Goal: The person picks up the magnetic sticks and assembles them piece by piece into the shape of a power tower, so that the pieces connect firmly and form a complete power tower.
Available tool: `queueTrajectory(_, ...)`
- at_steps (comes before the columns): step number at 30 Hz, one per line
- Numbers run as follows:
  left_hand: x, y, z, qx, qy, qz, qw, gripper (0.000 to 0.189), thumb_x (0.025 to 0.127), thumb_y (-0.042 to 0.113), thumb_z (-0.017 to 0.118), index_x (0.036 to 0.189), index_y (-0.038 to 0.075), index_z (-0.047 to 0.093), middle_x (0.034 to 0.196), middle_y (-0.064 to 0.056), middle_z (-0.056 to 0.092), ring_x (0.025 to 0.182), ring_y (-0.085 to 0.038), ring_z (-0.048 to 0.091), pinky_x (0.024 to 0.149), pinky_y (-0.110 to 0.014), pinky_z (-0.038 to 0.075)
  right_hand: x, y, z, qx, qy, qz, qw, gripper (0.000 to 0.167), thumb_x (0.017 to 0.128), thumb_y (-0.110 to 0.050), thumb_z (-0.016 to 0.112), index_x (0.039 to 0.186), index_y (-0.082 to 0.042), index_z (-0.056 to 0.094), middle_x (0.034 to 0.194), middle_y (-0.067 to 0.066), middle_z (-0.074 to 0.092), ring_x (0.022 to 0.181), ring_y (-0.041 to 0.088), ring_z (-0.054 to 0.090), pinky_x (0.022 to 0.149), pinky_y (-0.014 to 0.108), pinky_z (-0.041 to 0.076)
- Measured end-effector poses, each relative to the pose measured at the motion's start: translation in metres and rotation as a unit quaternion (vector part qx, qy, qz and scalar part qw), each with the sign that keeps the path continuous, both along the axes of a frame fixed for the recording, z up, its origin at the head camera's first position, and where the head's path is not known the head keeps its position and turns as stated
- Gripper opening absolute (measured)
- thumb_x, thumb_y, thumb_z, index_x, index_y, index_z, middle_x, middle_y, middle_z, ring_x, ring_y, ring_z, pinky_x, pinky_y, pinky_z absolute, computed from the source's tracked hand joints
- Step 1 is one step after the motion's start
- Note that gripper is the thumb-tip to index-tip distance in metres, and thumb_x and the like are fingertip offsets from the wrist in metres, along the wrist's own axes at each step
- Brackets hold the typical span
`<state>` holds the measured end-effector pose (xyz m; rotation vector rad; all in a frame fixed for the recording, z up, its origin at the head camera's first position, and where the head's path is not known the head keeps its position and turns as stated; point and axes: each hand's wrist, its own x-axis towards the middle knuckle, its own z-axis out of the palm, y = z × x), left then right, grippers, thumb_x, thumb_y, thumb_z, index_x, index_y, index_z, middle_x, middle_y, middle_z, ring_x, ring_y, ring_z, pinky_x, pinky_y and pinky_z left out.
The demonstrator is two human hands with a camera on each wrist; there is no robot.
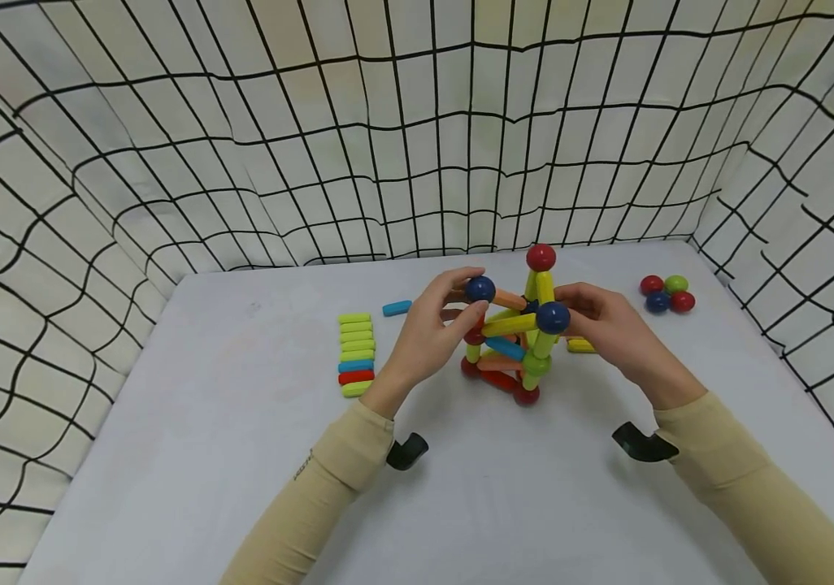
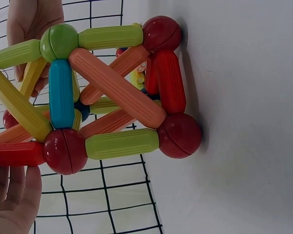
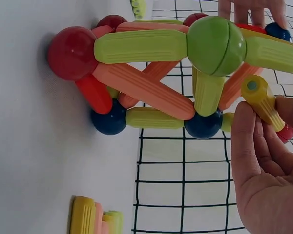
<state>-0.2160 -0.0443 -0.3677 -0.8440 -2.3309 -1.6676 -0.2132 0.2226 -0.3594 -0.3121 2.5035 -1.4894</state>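
Observation:
A tower of coloured rods and balls stands on the white table, with red balls [image 1: 527, 394] at its foot. At its upper left corner my left hand [image 1: 427, 329] pinches a dark blue ball [image 1: 480, 289]. In the left wrist view, fingers of that hand lie by a red rod [image 2: 17, 154] below this corner. My right hand [image 3: 266, 180] holds a loose yellow rod [image 3: 264, 105] between thumb and fingers, its end facing the camera. That rod sits beside the tower's green ball [image 3: 216, 46]; in the head view the hand is next to another blue ball [image 1: 553, 318].
Left of the tower, several green, blue and red rods [image 1: 356, 345] lie in a column, with a single blue rod [image 1: 397, 309] nearby. Yellow rods [image 1: 581, 346] lie behind the right hand. Loose balls [image 1: 658, 302] cluster at the right. Black netting [image 1: 402, 126] surrounds the table.

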Motion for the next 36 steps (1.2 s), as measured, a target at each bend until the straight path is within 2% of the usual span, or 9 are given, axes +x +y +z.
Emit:
queueTrajectory(9, 0.0, 0.001, -0.001, -0.001, -0.004, 0.005, 1.0, 0.042, 0.099, 0.017, 0.059, 0.139, 0.011, 0.049, 0.127, -0.007, 0.055, 0.11, -0.016, 0.057, 0.09, -0.031, 0.052, -0.001, -0.007, -0.005, -0.011, -0.013, -0.001, 0.9999, 0.055, 0.097, -0.041, 0.058, 0.136, -0.003, 0.048, 0.13, 0.017, 0.056, 0.114, 0.032, 0.057, 0.098, 0.05, 0.047)
queueTrajectory(15, 0.0, 0.001, 0.0, -0.001, -0.003, 0.003, 1.0, 0.041, 0.099, 0.017, 0.059, 0.139, 0.011, 0.049, 0.127, -0.007, 0.056, 0.11, -0.016, 0.057, 0.09, -0.031, 0.052, 0.001, -0.006, -0.006, -0.001, -0.015, 0.003, 0.9999, 0.052, 0.098, -0.041, 0.057, 0.136, -0.005, 0.05, 0.128, 0.015, 0.058, 0.11, 0.031, 0.06, 0.091, 0.043, 0.049)
queueTrajectory(20, 0.0, 0.001, 0.0, -0.001, -0.006, 0.002, 1.0, 0.042, 0.099, 0.017, 0.059, 0.139, 0.011, 0.049, 0.126, -0.006, 0.057, 0.11, -0.016, 0.057, 0.091, -0.031, 0.052, 0.002, -0.005, -0.006, -0.008, -0.022, 0.012, 0.9997, 0.053, 0.098, -0.041, 0.057, 0.136, -0.005, 0.049, 0.128, 0.015, 0.059, 0.108, 0.03, 0.062, 0.098, 0.051, 0.046)
queueTrajectory(28, -0.001, 0.0, -0.001, -0.005, -0.012, -0.009, 0.9999, 0.045, 0.098, 0.016, 0.06, 0.141, 0.01, 0.046, 0.122, -0.007, 0.06, 0.11, -0.018, 0.058, 0.091, -0.032, 0.052, 0.005, -0.003, -0.011, -0.014, -0.029, 0.017, 0.9993, 0.049, 0.099, -0.035, 0.059, 0.135, -0.003, 0.05, 0.126, 0.015, 0.059, 0.105, 0.028, 0.064, 0.099, 0.048, 0.047)
queueTrajectory(36, -0.002, 0.0, -0.002, -0.004, -0.012, -0.009, 0.9999, 0.046, 0.098, 0.016, 0.061, 0.141, 0.009, 0.046, 0.123, -0.006, 0.06, 0.11, -0.016, 0.058, 0.091, -0.031, 0.052, -0.001, -0.002, -0.005, -0.007, 0.014, -0.004, 0.9999, 0.055, 0.099, -0.039, 0.055, 0.143, -0.008, 0.044, 0.14, 0.013, 0.05, 0.121, 0.029, 0.052, 0.087, 0.025, 0.05)
